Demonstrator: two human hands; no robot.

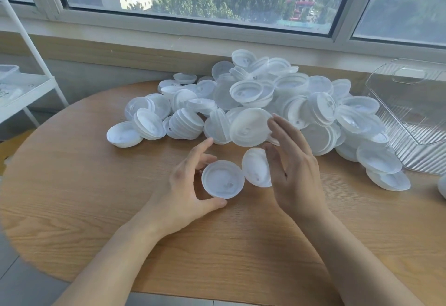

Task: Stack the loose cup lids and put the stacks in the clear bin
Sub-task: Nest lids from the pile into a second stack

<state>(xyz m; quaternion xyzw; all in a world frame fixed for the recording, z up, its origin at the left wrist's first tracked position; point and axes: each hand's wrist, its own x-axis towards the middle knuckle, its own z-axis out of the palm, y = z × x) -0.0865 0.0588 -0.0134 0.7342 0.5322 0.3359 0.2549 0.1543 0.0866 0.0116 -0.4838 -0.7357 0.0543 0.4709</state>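
Left hand (185, 185) fingers grip one lid (222, 179) over the worktop (72, 197). Right hand (294, 168) fingers pinch two lids (249, 127) beside the pile (277, 98); clear bin (415, 112) sits right.

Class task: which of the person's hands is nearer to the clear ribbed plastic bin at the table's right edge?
Right. The right hand is mid-table, left of the clear ribbed plastic bin; the left hand sits farther left still.

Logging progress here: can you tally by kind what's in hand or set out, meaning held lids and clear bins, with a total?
Lids in hand: 3 (left hand 1, right hand 2)
Clear bin: 1
Total: 4
The pile of loose lids is too jumbled to count.
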